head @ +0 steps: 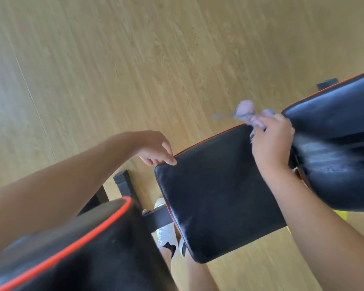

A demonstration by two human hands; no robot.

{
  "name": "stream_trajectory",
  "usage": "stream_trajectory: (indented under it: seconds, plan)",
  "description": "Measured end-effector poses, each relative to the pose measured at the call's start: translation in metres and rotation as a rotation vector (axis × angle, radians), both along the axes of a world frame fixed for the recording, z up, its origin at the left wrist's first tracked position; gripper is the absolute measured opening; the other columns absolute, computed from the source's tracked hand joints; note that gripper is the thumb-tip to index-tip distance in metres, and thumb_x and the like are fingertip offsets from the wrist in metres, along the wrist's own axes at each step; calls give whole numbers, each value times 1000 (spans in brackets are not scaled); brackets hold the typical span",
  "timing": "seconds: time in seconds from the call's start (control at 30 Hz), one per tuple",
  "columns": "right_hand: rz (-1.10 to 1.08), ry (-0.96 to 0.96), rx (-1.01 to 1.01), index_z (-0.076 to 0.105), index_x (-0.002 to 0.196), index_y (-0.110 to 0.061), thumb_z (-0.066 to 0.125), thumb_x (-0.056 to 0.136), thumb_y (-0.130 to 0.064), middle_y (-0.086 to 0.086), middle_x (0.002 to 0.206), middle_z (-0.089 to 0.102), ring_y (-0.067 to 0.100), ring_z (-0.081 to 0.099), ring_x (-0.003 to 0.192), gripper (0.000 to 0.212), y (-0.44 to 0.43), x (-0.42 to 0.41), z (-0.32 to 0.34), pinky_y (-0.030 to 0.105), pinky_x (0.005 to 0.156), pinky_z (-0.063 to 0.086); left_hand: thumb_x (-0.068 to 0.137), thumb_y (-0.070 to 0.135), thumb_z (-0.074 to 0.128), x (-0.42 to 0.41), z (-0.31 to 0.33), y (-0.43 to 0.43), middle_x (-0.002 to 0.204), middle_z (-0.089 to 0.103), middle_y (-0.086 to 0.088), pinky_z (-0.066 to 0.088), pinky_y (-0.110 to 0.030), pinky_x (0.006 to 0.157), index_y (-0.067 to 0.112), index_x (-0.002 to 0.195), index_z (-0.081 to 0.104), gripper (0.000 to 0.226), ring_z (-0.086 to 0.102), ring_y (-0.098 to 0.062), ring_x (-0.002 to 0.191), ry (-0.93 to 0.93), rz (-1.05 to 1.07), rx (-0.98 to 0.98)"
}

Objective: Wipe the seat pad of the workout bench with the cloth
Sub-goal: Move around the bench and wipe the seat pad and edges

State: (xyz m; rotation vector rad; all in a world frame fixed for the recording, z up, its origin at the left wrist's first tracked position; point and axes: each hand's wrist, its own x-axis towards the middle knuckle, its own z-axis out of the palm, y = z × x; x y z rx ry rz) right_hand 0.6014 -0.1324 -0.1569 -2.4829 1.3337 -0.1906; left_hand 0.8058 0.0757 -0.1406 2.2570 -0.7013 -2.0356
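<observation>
The black seat pad with orange piping fills the middle of the view. My right hand is at the pad's far right corner, closed on a bunched pale lilac cloth that sticks out past the knuckles, blurred by motion. My left hand hangs over the pad's far left corner, fingers loosely curled and apart, one fingertip touching the edge. It holds nothing.
The black back pad rises at the right, close to my right hand. Another black pad with orange piping sits at the lower left. Black frame bars, my legs and white shoes lie below, on light wood floor.
</observation>
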Motion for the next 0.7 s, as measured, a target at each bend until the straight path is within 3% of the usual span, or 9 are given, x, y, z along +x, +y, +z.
stream_trajectory:
  seconds: [0.03,0.1,0.27,0.3,0.37,0.43,0.53,0.6,0.7]
  plan:
    - [-128,-27,25,73,76,-5,54,88,-6,14,91,70,37,57,81,23,-5,10,-4,34,63,32,80,48,79,-2,-2,-1,103,76,0,62,-29,84,24,107,76,36,77,-13,83,-39,-67,-24]
    - [-40,-99,67,78,85,-9,59,89,-1,8,101,71,30,57,88,21,25,24,-12,31,67,39,70,53,84,-6,-5,-2,95,77,4,62,-28,80,26,102,79,43,79,-11,70,-115,-165,-61]
    - [936,-93,135,77,96,-12,56,96,6,6,95,69,24,54,82,27,97,-42,2,37,77,54,71,41,87,-14,-7,-1,65,74,4,60,-26,68,22,89,82,26,73,-13,55,-245,-177,-143]
    - [965,-71,97,77,97,-9,55,99,5,6,95,70,25,57,82,27,79,-59,5,37,79,55,70,42,86,-15,-8,-1,58,71,4,56,-25,64,24,84,83,23,67,-12,50,-258,-179,-155]
    - [706,-83,19,78,98,-5,58,95,9,11,99,72,30,59,83,24,35,-79,7,40,81,56,69,44,85,-16,-10,1,49,65,3,51,-26,61,26,75,81,19,59,-11,49,-282,-159,-154]
    - [329,-82,8,77,95,0,62,87,14,18,101,72,35,59,88,22,6,-72,6,43,80,52,68,44,85,-17,-12,2,59,71,2,57,-31,65,27,79,83,21,58,-9,59,-300,-145,-139]
    - [-66,-107,64,76,92,1,65,85,11,19,106,71,39,60,98,17,11,-31,0,33,82,44,67,41,86,-20,-14,2,73,75,8,60,-35,72,27,84,84,22,68,-14,77,-314,-129,-136]
    - [-11,-155,120,76,93,0,65,83,13,17,111,69,34,59,100,20,42,-22,-5,35,84,50,67,39,87,-22,-13,3,75,76,8,61,-35,71,26,84,85,21,70,-14,76,-324,-107,-132]
    - [644,-76,158,74,91,-12,72,79,8,5,98,62,22,51,79,24,110,-77,-1,34,71,52,68,36,87,-24,-12,3,70,75,9,51,-26,57,23,81,85,18,61,-7,56,-335,-87,-134]
